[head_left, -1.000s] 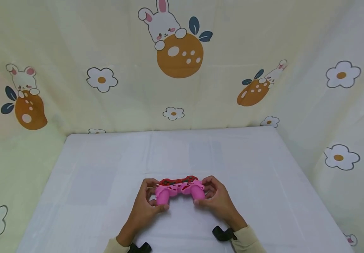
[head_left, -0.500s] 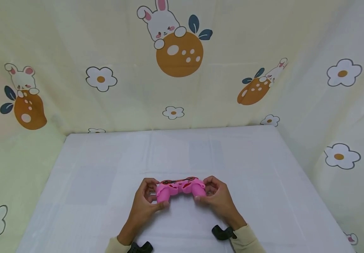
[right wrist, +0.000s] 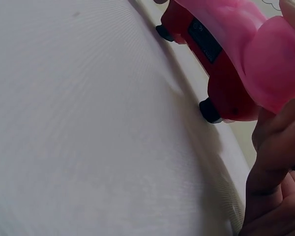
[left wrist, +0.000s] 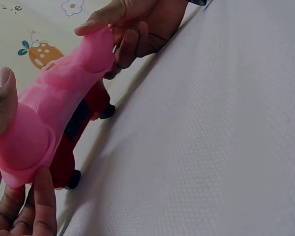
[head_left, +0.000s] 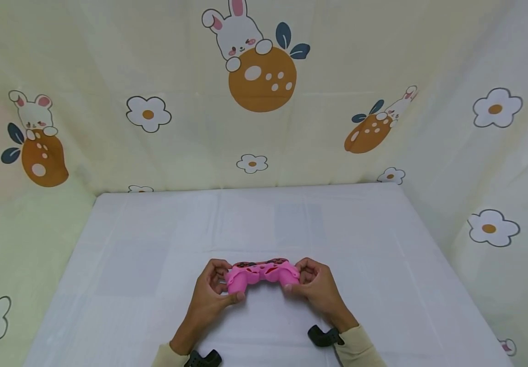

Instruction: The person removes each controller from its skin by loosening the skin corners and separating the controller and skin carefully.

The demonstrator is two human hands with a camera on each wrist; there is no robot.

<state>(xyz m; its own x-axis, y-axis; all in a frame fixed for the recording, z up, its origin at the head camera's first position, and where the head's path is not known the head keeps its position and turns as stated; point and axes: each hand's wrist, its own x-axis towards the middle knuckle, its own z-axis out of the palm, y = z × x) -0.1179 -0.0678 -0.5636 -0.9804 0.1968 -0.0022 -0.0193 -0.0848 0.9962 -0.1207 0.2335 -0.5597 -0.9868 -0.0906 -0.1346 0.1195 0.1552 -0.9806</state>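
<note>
A red game controller (right wrist: 231, 93) in a soft pink silicone cover (head_left: 261, 272) is held between both hands just over the table. My left hand (head_left: 209, 293) grips the left handle, thumb on the near side and fingers behind. On the opposite handle my right hand (head_left: 316, 288) has a similar grip. In the left wrist view, the pink cover (left wrist: 59, 98) wraps the handles while the red underside (left wrist: 66, 157) stays bare. A dark label (right wrist: 205, 40) and black trigger buttons (right wrist: 210, 111) show in the right wrist view.
A white cloth (head_left: 154, 229) covers the table around the hands. Behind it hangs a pale curtain (head_left: 190, 137) printed with rabbits and flowers. Black wrist mounts (head_left: 323, 337) sit at both cuffs.
The pink cover now spreads over more of the controller's upper face, and less red shows there. Both hands keep their grip and have shifted only slightly.
</note>
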